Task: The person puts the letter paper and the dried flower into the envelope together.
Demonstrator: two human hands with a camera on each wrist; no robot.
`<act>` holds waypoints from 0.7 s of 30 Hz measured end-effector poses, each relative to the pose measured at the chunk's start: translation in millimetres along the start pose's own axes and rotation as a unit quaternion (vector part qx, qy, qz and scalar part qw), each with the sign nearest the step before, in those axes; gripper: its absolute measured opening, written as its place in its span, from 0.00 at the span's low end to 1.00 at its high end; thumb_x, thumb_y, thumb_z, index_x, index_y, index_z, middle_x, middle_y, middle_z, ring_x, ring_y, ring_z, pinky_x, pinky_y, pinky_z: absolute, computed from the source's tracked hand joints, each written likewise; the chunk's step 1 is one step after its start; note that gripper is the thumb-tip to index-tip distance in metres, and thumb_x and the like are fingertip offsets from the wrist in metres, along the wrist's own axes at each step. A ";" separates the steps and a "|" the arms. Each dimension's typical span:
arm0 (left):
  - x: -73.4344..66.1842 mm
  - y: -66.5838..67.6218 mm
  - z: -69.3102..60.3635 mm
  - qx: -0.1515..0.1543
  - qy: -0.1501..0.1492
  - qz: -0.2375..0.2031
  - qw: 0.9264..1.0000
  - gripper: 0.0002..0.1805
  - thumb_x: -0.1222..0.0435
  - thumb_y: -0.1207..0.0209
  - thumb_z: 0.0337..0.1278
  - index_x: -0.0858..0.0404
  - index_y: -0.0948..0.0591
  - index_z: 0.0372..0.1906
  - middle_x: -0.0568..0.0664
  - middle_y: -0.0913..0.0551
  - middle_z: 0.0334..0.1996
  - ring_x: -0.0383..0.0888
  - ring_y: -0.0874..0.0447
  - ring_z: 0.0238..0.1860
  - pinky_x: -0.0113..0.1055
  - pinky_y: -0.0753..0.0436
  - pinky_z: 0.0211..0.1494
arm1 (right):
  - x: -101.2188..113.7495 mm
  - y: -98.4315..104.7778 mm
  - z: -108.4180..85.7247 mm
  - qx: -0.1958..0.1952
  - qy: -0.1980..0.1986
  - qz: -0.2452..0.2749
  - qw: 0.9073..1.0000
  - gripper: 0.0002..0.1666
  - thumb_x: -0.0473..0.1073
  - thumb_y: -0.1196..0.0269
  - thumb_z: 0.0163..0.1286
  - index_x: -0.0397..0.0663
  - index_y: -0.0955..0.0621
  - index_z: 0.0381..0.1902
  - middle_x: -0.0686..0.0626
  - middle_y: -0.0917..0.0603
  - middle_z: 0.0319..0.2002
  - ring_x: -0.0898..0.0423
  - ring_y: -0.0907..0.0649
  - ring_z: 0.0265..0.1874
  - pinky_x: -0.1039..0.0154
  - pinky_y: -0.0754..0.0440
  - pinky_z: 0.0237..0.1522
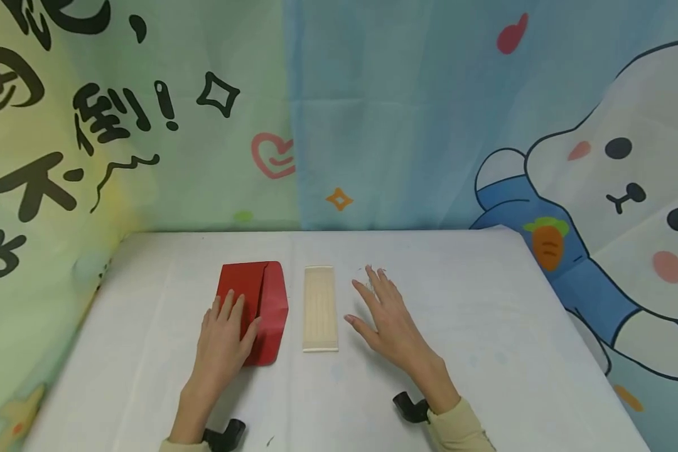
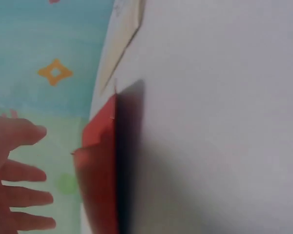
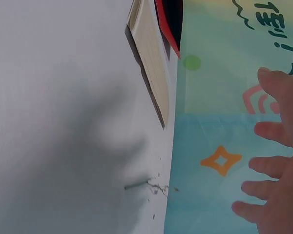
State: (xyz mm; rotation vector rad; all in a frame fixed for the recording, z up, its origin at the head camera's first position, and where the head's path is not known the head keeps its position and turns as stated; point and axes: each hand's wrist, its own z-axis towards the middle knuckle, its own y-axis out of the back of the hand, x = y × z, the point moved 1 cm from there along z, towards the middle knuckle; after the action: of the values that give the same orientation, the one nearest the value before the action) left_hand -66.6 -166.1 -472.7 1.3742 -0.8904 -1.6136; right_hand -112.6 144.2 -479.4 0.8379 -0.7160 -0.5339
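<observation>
A red paper envelope [image 1: 272, 301] lies on the white table with its flap unfolded to the right. My left hand [image 1: 223, 339] is over its lower left part, fingers extended; in the left wrist view a gap shows between the fingers and the envelope [image 2: 100, 165]. To the envelope's right lies a flat, pale beige rectangular bundle [image 1: 320, 309] with lengthwise lines, perhaps thin sticks; its exact kind is unclear. My right hand [image 1: 392, 326] hovers right of the bundle, fingers spread and holding nothing. The right wrist view shows the bundle [image 3: 151, 63] side on.
A white cloth [image 1: 486, 326] covers the table. Small dark marks, like a twig or a drawn line [image 3: 156, 187], are on it below my right hand. A printed curtain [image 1: 373, 125] hangs behind the table. Black wrist mounts [image 1: 411, 408] sit at both wrists.
</observation>
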 end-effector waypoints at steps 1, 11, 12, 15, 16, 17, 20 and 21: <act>1.5 -1.8 -0.6 0.008 0.007 0.002 1.000 0.34 0.59 0.36 0.67 0.76 0.29 0.70 0.74 0.32 0.72 0.76 0.38 0.72 0.68 0.35 0.73 | 0.8 -1.5 0.2 0.000 0.005 0.004 1.000 0.40 0.44 0.25 0.62 0.35 0.26 0.68 0.28 0.33 0.74 0.28 0.36 0.75 0.31 0.34 0.70; 10.1 -14.5 -9.4 0.069 0.083 0.030 0.994 0.40 0.53 0.38 0.68 0.79 0.34 0.71 0.81 0.40 0.72 0.82 0.40 0.69 0.70 0.30 0.66 | 22.6 -23.1 4.9 0.067 0.007 0.027 0.997 0.30 0.44 0.30 0.68 0.34 0.22 0.63 0.35 0.23 0.68 0.35 0.24 0.68 0.43 0.21 0.63; 10.1 -15.1 -10.1 0.065 0.085 0.027 0.994 0.40 0.53 0.38 0.68 0.79 0.34 0.71 0.81 0.39 0.71 0.82 0.39 0.69 0.70 0.28 0.65 | 25.0 -25.4 6.2 0.075 0.004 0.032 0.997 0.30 0.45 0.30 0.69 0.34 0.21 0.63 0.36 0.22 0.68 0.36 0.24 0.68 0.43 0.21 0.64; 10.1 -17.1 -11.9 0.057 0.090 0.020 0.994 0.39 0.54 0.38 0.68 0.78 0.33 0.71 0.81 0.38 0.71 0.80 0.38 0.69 0.69 0.27 0.65 | 33.0 -31.6 11.0 0.113 -0.006 0.042 0.993 0.30 0.45 0.31 0.70 0.35 0.22 0.64 0.37 0.23 0.69 0.38 0.25 0.70 0.45 0.23 0.66; 10.0 -17.7 -12.3 0.055 0.091 0.018 0.994 0.39 0.54 0.38 0.68 0.78 0.33 0.71 0.81 0.38 0.71 0.80 0.38 0.69 0.69 0.28 0.65 | 35.8 -33.5 13.0 0.128 -0.011 0.048 0.991 0.30 0.45 0.31 0.70 0.36 0.22 0.65 0.37 0.24 0.70 0.38 0.26 0.71 0.45 0.24 0.67; 10.0 -18.5 -12.7 0.053 0.092 0.017 0.994 0.38 0.54 0.38 0.68 0.78 0.33 0.71 0.80 0.37 0.71 0.79 0.37 0.69 0.69 0.28 0.65 | 38.5 -35.7 15.0 0.144 -0.016 0.054 0.988 0.30 0.45 0.31 0.70 0.36 0.23 0.66 0.38 0.25 0.71 0.39 0.27 0.72 0.46 0.24 0.68; 9.6 -20.5 -13.5 0.044 0.092 0.019 0.995 0.38 0.54 0.38 0.68 0.78 0.32 0.70 0.80 0.36 0.70 0.78 0.36 0.68 0.68 0.27 0.65 | 47.1 -43.2 22.6 0.191 -0.025 0.069 0.979 0.31 0.46 0.33 0.72 0.37 0.24 0.68 0.38 0.28 0.73 0.40 0.30 0.74 0.47 0.27 0.70; 9.6 -21.2 -13.7 0.041 0.091 0.021 0.995 0.38 0.55 0.38 0.67 0.78 0.31 0.70 0.80 0.36 0.69 0.78 0.36 0.68 0.68 0.27 0.65 | 49.9 -46.3 25.2 0.202 -0.024 0.070 0.977 0.31 0.46 0.33 0.73 0.37 0.24 0.68 0.38 0.28 0.73 0.40 0.30 0.75 0.47 0.27 0.70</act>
State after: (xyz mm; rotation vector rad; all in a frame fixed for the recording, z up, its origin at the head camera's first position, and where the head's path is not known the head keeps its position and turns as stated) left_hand -56.7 -166.1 -497.8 1.5228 -0.8781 -1.4071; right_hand -105.9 72.4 -487.7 1.1456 -0.9384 -0.2838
